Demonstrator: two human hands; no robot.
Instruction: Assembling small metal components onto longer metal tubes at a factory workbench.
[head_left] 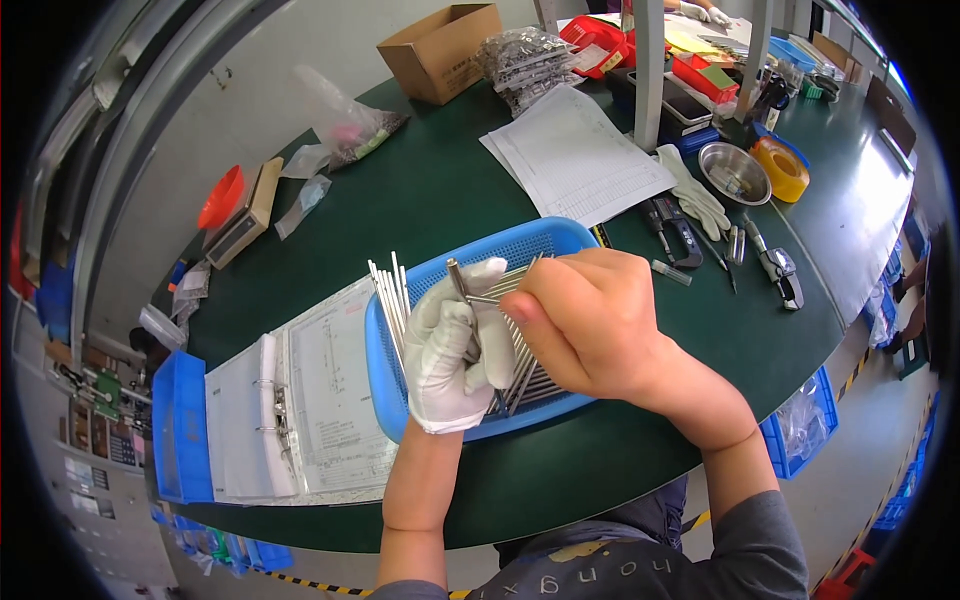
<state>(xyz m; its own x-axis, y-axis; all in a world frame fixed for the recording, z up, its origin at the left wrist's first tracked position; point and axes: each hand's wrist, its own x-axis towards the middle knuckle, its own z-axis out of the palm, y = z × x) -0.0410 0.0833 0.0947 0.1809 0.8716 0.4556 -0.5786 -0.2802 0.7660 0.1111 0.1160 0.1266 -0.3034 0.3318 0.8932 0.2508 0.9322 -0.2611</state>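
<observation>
My left hand (450,355), in a white glove, is closed around a metal rod (457,278) that stands up tilted between its fingers. My bare right hand (590,320) is closed in a pinch beside it. A thin silver pin (485,300) runs from its fingertips to the side of the rod; the palm side of this hand is hidden. Both hands are over a blue plastic basket (575,232) with mesh walls. Several long metal rods (535,385) lie in the basket, and more slim rods (392,290) lean out over its left rim.
An open ring binder (330,400) lies left of the basket, next to a blue bin (180,430). Paper sheets (580,155) lie beyond. To the right are a white glove (690,190), a micrometer (775,262), a metal bowl (735,172) and yellow tape (780,168). A cardboard box (440,55) stands behind.
</observation>
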